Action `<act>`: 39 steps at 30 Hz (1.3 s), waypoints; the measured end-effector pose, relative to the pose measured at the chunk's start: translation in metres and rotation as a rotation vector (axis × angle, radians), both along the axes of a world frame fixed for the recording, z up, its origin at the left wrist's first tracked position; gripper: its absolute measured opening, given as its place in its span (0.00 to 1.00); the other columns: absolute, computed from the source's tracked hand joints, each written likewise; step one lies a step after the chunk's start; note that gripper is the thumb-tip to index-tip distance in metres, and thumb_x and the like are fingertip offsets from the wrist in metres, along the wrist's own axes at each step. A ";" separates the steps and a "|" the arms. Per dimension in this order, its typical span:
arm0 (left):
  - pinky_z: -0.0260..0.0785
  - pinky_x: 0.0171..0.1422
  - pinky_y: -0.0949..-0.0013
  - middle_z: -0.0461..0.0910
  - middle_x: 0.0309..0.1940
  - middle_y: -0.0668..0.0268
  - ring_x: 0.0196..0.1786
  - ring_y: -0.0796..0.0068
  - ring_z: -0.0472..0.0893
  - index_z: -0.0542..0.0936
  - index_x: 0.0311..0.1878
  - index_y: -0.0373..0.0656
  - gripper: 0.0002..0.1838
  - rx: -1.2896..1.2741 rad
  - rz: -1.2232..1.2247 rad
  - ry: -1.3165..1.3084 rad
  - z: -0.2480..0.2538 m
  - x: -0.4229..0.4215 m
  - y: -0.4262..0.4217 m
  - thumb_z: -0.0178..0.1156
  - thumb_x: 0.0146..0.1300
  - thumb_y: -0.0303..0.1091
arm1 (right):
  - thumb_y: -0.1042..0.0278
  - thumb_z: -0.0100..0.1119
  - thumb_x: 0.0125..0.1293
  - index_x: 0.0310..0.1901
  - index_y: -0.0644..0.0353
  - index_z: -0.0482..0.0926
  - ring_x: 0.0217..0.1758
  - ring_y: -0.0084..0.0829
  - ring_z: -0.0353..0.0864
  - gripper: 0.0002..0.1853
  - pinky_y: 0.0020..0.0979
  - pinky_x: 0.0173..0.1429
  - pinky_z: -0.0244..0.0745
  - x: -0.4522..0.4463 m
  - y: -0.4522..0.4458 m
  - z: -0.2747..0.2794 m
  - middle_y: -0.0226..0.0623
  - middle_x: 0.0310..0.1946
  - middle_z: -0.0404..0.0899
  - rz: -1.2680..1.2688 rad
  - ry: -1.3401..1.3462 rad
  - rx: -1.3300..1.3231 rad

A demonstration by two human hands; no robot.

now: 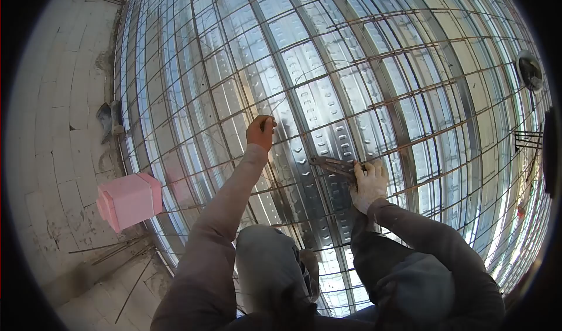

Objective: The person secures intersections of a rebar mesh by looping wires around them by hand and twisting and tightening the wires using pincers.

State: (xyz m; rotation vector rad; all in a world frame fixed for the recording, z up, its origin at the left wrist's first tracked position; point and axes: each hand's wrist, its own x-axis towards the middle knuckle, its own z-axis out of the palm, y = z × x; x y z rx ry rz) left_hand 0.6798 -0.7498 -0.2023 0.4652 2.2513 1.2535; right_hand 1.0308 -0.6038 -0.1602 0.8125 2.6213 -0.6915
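Near the middle, my left hand point(261, 133) is raised over the rebar grid point(345, 67), its fingers curled together; a thin wire seems to run up from them, too fine to make out clearly. To the right and lower, my right hand point(370, 182) is wrapped round the handles of dark metal pliers point(332, 165), whose jaws point left over the grid. Shiny ribbed metal decking point(319, 111) lies beneath the crossing bars.
A pink box-like object point(130, 201) sits at the left edge of the grid. Grey shoe-like objects point(110, 120) lie on the paved ledge point(55, 114). Loose rods point(117, 252) are at lower left. A round dark object point(530, 71) stands at far right.
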 end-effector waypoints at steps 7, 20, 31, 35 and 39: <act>0.69 0.38 0.73 0.85 0.34 0.69 0.32 0.83 0.74 0.84 0.48 0.39 0.11 0.060 -0.128 0.025 0.070 0.007 -0.070 0.56 0.78 0.34 | 0.51 0.67 0.63 0.65 0.61 0.76 0.71 0.54 0.65 0.32 0.55 0.70 0.63 -0.024 0.021 0.049 0.49 0.57 0.79 0.185 -0.074 0.039; 0.65 0.43 0.73 0.80 0.32 0.71 0.34 0.81 0.70 0.80 0.37 0.41 0.12 0.194 0.309 0.584 0.054 -0.038 -0.043 0.53 0.79 0.31 | 0.65 0.62 0.66 0.48 0.60 0.80 0.52 0.51 0.82 0.12 0.49 0.55 0.80 -0.044 0.052 0.021 0.49 0.42 0.83 0.136 0.271 -0.157; 0.61 0.34 0.75 0.79 0.30 0.69 0.28 0.81 0.69 0.79 0.38 0.43 0.16 0.642 0.147 0.294 0.214 -0.093 0.040 0.51 0.83 0.39 | 0.67 0.62 0.65 0.48 0.59 0.80 0.50 0.52 0.82 0.12 0.48 0.52 0.78 0.006 0.052 0.040 0.47 0.43 0.80 -0.039 0.279 -0.205; 0.58 0.33 0.77 0.79 0.28 0.73 0.28 0.85 0.69 0.81 0.38 0.46 0.17 0.173 -0.167 0.222 0.223 -0.073 0.019 0.52 0.82 0.44 | 0.69 0.63 0.62 0.48 0.59 0.80 0.50 0.47 0.81 0.13 0.44 0.51 0.78 -0.019 0.049 0.100 0.44 0.41 0.81 0.169 0.458 -0.097; 0.60 0.33 0.75 0.79 0.27 0.71 0.27 0.85 0.67 0.79 0.38 0.43 0.18 0.113 -0.162 0.045 0.170 -0.015 -0.013 0.48 0.83 0.42 | 0.71 0.66 0.58 0.51 0.59 0.81 0.53 0.44 0.79 0.18 0.43 0.53 0.78 -0.053 0.039 0.168 0.42 0.47 0.79 0.210 0.943 -0.022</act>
